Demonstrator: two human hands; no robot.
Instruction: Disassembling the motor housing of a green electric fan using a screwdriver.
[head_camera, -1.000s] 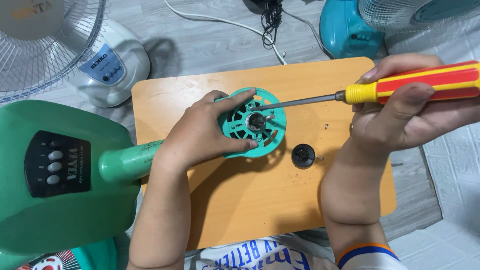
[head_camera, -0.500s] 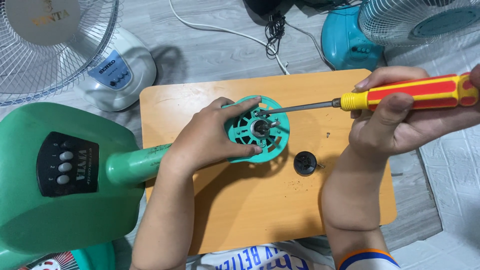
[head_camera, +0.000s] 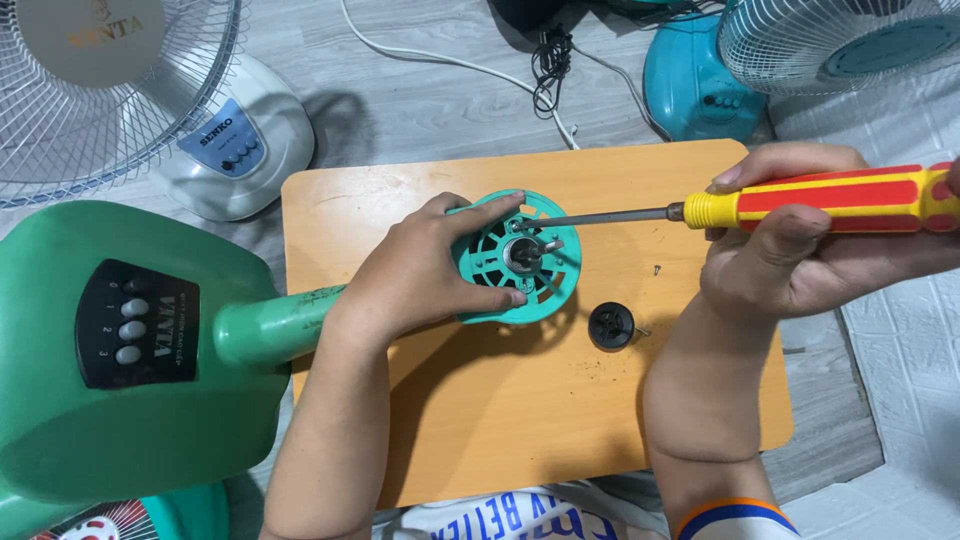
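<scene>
Two hands were engaged over a small orange board (head_camera: 470, 440). The left hand (head_camera: 420, 275) was wrapped around the teal motor housing (head_camera: 520, 255), fingers curled over its upper and lower rim, so that the housing was held fast near the middle of the board with its metal shaft turned up toward the camera. The right hand (head_camera: 800, 255) was closed around the red and yellow handle of a screwdriver (head_camera: 800, 200), thumb laid along the underside. The tool's long axis was laid almost level, running from the right hand leftward, and its tip was brought to the shaft at the housing's centre; the housing thus lay to the left of the right grip, and the left hand was the nearer to it. A black round cap (head_camera: 611, 326) was left just beside the housing, lower right. The green fan base (head_camera: 120, 350) was joined to the housing by its neck. Other fans were stood about on the grey floor.
</scene>
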